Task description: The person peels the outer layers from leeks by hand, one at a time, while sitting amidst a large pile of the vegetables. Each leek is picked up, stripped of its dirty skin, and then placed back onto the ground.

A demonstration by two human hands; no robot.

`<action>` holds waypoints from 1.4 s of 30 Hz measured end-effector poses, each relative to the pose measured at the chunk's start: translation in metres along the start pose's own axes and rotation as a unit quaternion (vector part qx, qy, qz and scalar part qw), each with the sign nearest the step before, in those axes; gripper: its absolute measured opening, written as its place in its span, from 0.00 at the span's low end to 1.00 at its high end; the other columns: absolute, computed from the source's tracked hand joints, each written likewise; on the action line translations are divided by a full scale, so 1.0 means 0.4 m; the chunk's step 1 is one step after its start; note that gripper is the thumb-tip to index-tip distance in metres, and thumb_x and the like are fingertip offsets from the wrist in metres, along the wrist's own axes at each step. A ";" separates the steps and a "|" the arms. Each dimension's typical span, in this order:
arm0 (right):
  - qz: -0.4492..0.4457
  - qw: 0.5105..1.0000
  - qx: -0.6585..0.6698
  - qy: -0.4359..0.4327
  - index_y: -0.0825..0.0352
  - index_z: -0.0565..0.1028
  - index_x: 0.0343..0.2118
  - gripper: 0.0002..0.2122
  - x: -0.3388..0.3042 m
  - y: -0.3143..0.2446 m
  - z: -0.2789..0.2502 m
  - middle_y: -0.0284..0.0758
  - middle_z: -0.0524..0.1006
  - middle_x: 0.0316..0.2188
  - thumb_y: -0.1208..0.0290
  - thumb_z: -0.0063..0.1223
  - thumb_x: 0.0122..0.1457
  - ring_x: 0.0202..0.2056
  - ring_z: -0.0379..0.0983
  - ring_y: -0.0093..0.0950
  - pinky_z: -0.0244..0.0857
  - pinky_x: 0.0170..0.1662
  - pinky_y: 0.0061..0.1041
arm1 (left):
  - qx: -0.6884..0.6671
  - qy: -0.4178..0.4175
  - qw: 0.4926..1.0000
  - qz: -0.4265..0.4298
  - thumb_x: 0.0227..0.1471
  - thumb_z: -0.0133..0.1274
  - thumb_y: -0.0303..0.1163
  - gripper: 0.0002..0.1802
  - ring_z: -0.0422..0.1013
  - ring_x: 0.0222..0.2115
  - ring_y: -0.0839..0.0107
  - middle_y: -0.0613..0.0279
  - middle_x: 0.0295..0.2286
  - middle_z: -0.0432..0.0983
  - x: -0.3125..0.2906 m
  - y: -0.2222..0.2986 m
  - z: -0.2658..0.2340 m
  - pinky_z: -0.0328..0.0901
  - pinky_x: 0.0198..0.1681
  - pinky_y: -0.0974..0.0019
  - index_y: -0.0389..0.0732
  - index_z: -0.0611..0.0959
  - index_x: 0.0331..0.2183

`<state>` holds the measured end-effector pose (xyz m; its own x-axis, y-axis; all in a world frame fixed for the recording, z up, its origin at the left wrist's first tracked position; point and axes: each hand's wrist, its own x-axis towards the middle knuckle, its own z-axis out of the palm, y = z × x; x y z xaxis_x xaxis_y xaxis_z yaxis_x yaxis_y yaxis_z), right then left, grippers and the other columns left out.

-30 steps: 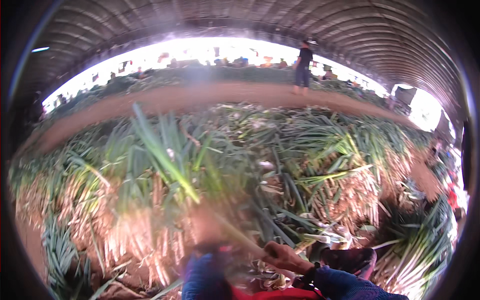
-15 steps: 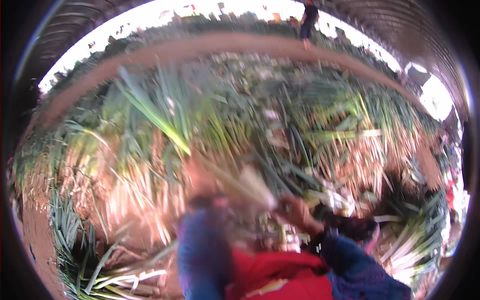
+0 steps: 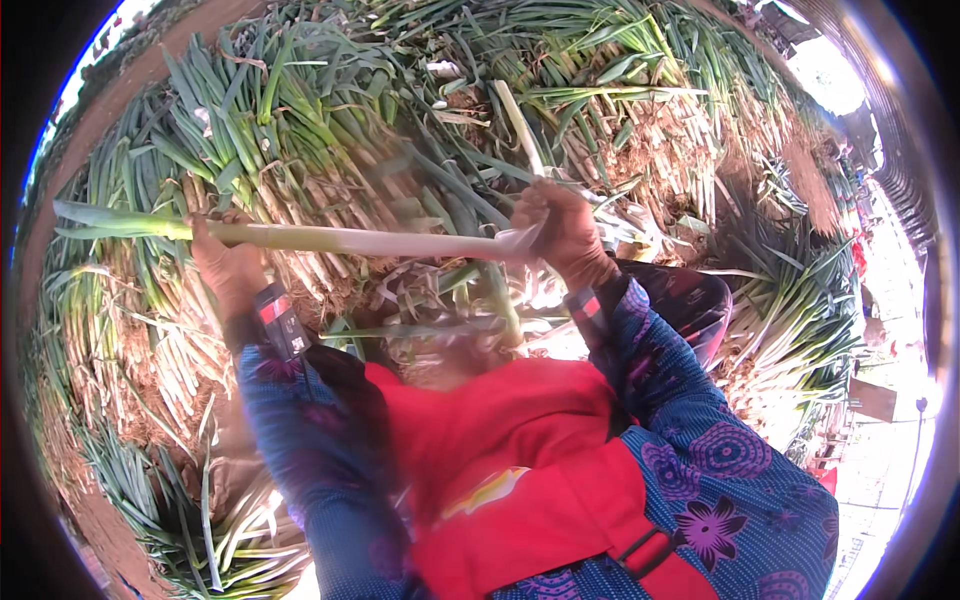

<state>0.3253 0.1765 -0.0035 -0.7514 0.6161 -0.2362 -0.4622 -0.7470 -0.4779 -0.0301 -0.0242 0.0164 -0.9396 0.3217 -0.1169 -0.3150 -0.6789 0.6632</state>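
A single green onion stretches nearly level across the upper left and centre of the frame. Its flat leaves are blue-green at the far left, turning bright green, then yellow-green along a straight, thick shaft that pales to a smooth, glossy white on the right. The left hand grips it just below the leaves; the right hand is closed around the white end. Bundled green onions fill the upper left behind it.
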 end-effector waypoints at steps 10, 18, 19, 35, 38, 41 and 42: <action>-0.122 0.979 -0.086 0.138 0.68 0.69 0.30 0.05 -0.071 -0.329 -0.253 0.32 0.69 0.24 0.73 0.48 0.58 0.26 0.66 0.24 0.64 0.28 0.24 | -0.041 -0.011 0.999 0.020 0.59 0.45 0.36 0.11 0.59 0.27 0.72 0.61 0.27 0.59 0.034 0.049 -0.081 0.62 0.34 0.64 0.42 0.62 0.37; -0.087 0.718 -0.687 0.064 0.68 0.75 0.43 0.16 -0.032 -0.161 -0.088 0.38 0.78 0.36 0.64 0.56 0.55 0.39 0.74 0.26 0.68 0.41 0.24 | -0.050 -0.093 0.994 0.040 0.59 0.45 0.34 0.07 0.59 0.26 0.69 0.60 0.26 0.59 -0.003 0.002 0.006 0.59 0.30 0.65 0.45 0.65 0.33; -0.096 0.713 -0.695 -0.009 0.67 0.75 0.43 0.16 -0.040 -0.132 -0.043 0.38 0.78 0.36 0.63 0.55 0.55 0.38 0.74 0.27 0.68 0.42 0.25 | -0.050 -0.092 0.994 0.040 0.59 0.45 0.34 0.07 0.59 0.26 0.69 0.60 0.26 0.59 -0.008 0.004 0.020 0.59 0.30 0.65 0.45 0.65 0.33; 0.083 0.426 -0.867 -0.243 0.68 0.74 0.32 0.11 -0.066 0.059 0.050 0.45 0.74 0.21 0.74 0.48 0.44 0.27 0.73 0.44 0.63 0.33 0.39 | -0.053 -0.159 0.986 0.002 0.58 0.47 0.38 0.09 0.59 0.25 0.71 0.62 0.26 0.63 -0.019 0.022 0.039 0.57 0.31 0.66 0.42 0.70 0.35; 0.101 0.446 -0.849 -0.264 0.69 0.72 0.29 0.09 -0.056 0.078 0.031 0.45 0.73 0.20 0.74 0.49 0.43 0.27 0.72 0.43 0.62 0.32 0.38 | -0.058 -0.172 0.983 -0.008 0.59 0.46 0.39 0.10 0.59 0.26 0.71 0.62 0.27 0.63 -0.023 0.028 0.047 0.57 0.31 0.66 0.42 0.69 0.34; 0.103 0.489 -0.817 -0.289 0.67 0.74 0.32 0.10 -0.056 0.083 0.016 0.42 0.73 0.21 0.71 0.49 0.46 0.26 0.72 0.41 0.63 0.29 0.36 | -0.066 -0.197 0.978 -0.009 0.59 0.45 0.40 0.11 0.59 0.26 0.71 0.62 0.27 0.63 -0.017 0.028 0.047 0.57 0.31 0.66 0.42 0.69 0.34; 0.103 0.487 -0.818 -0.287 0.67 0.74 0.32 0.10 -0.053 0.079 0.013 0.42 0.73 0.21 0.71 0.49 0.46 0.26 0.72 0.41 0.63 0.29 0.36 | -0.073 -0.213 0.974 -0.009 0.59 0.46 0.40 0.12 0.59 0.26 0.71 0.62 0.27 0.63 -0.016 0.024 0.047 0.57 0.31 0.66 0.40 0.69 0.35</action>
<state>0.3244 0.1385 -0.0090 -0.9276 0.0470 -0.3705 0.2916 0.7110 -0.6398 -0.0246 -0.0205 0.0375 -0.8024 0.5586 0.2101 -0.3764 -0.7469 0.5481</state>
